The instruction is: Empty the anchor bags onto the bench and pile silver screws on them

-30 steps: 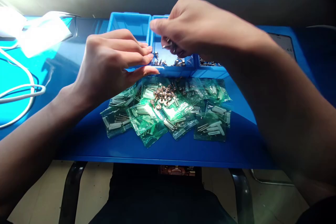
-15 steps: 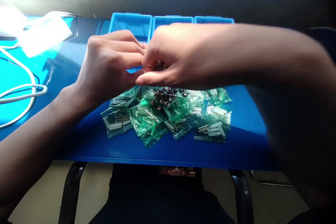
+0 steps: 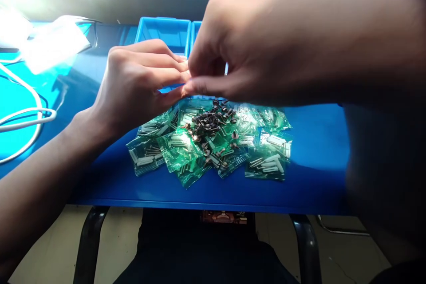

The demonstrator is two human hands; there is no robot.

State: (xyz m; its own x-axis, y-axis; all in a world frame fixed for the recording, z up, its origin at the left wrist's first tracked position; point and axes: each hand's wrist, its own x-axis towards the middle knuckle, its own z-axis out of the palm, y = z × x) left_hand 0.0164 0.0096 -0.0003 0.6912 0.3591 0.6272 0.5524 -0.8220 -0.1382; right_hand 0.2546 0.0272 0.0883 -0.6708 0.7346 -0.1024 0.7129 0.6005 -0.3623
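Observation:
My left hand (image 3: pixel 140 84) hovers over the blue table (image 3: pixel 313 173), thumb pressed against its fingers. My right hand (image 3: pixel 266 40) is close to the camera, and its thumb and forefinger pinch right at the left hand's fingertips. Whatever sits between the fingertips is hidden. Just below the hands, a heap of small dark metal screws (image 3: pixel 211 122) lies on a pile of green plastic bags (image 3: pixel 269 164) that hold screws and white parts. Behind the hands stands a row of blue bins (image 3: pixel 164 35), mostly covered by my right hand.
A white cable (image 3: pixel 29 117) loops over the table's left side. A white sheet (image 3: pixel 53 42) lies in bright light at the back left. The table's front edge runs just below the bags, with dark metal legs (image 3: pixel 88 244) underneath.
My right hand came from the middle bin with small screws to the left hand's fingertips, then rose nearer the camera. The loose screw heap on the bags has spread. The left hand stayed put.

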